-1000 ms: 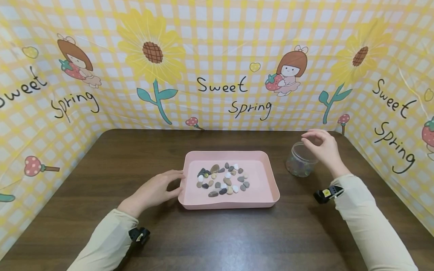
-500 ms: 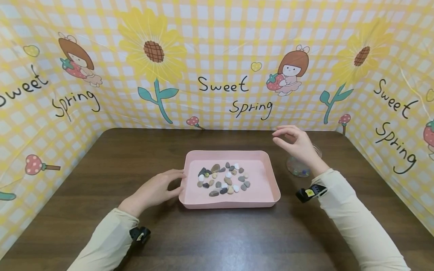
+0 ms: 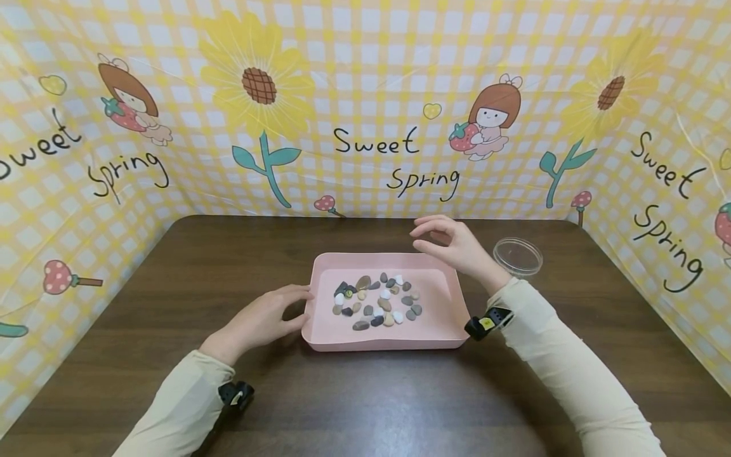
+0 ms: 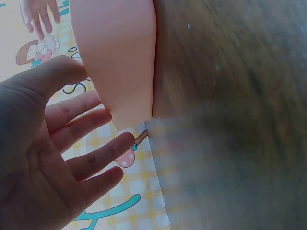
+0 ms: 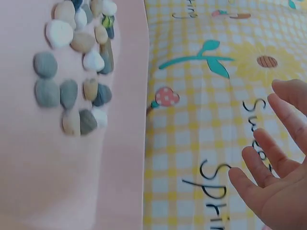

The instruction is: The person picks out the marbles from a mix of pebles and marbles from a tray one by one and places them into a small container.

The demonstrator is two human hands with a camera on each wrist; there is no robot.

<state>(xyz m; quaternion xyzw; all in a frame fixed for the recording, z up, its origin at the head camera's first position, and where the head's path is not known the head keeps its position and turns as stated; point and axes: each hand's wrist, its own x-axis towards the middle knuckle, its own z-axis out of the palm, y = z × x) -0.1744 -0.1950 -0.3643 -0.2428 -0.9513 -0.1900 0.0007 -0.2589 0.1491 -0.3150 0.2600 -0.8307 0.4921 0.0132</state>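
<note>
A pink rectangular tray (image 3: 382, 345) stands on the dark wooden table, with several grey, white, tan and black pebbles (image 3: 384, 304) scattered on its floor. Among them at the left lies one yellow-green marble (image 5: 108, 22). My left hand (image 3: 257, 324) touches the tray's left edge with its fingertips, the fingers loosely bent. Above the tray's back right corner hovers my right hand (image 3: 457, 247); its fingers are spread and nothing is between them. Just right of that hand is a clear round jar (image 3: 518, 256), its lower part hidden by my wrist and sleeve.
The tabletop (image 3: 365, 406) extends around the tray. A yellow checked cloth (image 3: 365, 76) with printed flowers and lettering hangs as a wall at the back and both sides. Each wrist carries a small black camera (image 3: 236, 395).
My right hand has moved left from above the jar to the tray's back right corner. The jar's rim has come back into view. My left hand stays at the tray's edge.
</note>
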